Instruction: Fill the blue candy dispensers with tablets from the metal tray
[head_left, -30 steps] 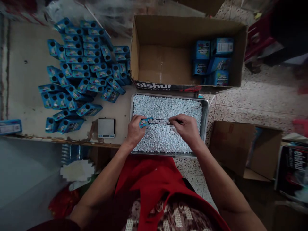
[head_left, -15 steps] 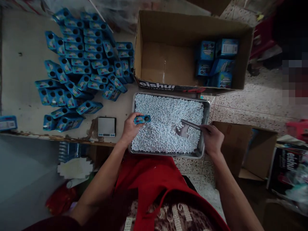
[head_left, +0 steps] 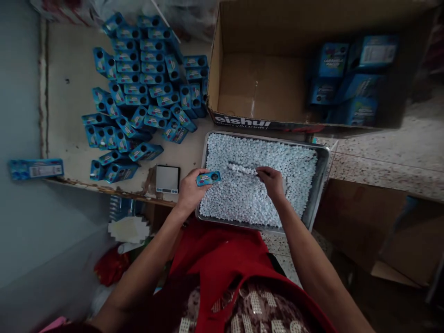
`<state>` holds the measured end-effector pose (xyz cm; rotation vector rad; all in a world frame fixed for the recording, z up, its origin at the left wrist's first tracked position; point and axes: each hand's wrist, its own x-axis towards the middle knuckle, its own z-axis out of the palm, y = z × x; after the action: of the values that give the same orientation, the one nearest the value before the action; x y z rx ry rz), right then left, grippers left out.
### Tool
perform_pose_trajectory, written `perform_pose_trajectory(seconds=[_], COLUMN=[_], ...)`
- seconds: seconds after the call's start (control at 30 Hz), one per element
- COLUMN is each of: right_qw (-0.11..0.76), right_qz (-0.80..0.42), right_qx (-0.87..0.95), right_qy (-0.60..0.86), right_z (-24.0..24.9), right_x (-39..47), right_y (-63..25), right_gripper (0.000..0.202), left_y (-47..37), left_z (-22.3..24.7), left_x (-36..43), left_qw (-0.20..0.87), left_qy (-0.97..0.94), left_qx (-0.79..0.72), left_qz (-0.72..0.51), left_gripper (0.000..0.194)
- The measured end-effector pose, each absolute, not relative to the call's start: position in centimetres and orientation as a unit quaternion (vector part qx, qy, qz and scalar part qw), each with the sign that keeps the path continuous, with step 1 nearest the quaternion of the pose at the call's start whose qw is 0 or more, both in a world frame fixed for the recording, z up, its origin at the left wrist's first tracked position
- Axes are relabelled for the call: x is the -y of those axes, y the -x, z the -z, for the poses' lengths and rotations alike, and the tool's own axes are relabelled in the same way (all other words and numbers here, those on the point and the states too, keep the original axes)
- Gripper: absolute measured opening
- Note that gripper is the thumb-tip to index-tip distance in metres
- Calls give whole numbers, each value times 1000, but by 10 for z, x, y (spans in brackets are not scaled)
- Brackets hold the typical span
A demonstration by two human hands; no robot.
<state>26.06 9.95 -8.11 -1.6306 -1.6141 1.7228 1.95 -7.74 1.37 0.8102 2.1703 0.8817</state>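
Note:
A small blue candy box [head_left: 208,178] with a round dark hole in its top is held in my left hand [head_left: 189,190], over the left side of a metal tray [head_left: 322,178]. Small white and pale-blue candies [head_left: 239,203] fill this tray. Pinched in my right hand [head_left: 272,183] is the end of a narrow scoop [head_left: 242,169], heaped with a row of the candies. Its tip points left toward the box, a short gap away.
Many similar blue boxes [head_left: 133,88] stand grouped on the table [head_left: 71,118] at left. A small scale [head_left: 167,179] sits by the table's front edge. Behind the tray, a large cardboard box [head_left: 270,83] holds several blue boxes [head_left: 331,62]. Another carton [head_left: 360,222] lies at right.
My right hand has moved left across the tray, and the scoop now carries candies near the held box. My left hand still grips the box. The view has shifted.

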Motion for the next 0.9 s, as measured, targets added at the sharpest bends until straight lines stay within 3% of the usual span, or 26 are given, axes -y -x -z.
perform_pose_trajectory(seconds=[0.2, 0.47, 0.7, 0.9], right_qw=[119, 71, 23, 73], right_qz=[-640, -383, -283, -352], right_qx=[582, 842, 892, 854], right_qy=[488, 373, 352, 375], right_z=[-5, -105, -138, -148], right_x=[-108, -111, -100, -91], right_y=[-270, -233, -221, -236], right_gripper=[23, 20, 21, 22], left_y=[-29, -45, -52, -46], left_z=[-21, -34, -32, -23], left_x=[63, 49, 43, 46], left_qw=[304, 291, 279, 300], left_qy=[-361, -421, -421, -384], left_qx=[-816, -784, -781, -772], left_qz=[-334, -352, -368, -408], left_gripper=[39, 35, 32, 33])
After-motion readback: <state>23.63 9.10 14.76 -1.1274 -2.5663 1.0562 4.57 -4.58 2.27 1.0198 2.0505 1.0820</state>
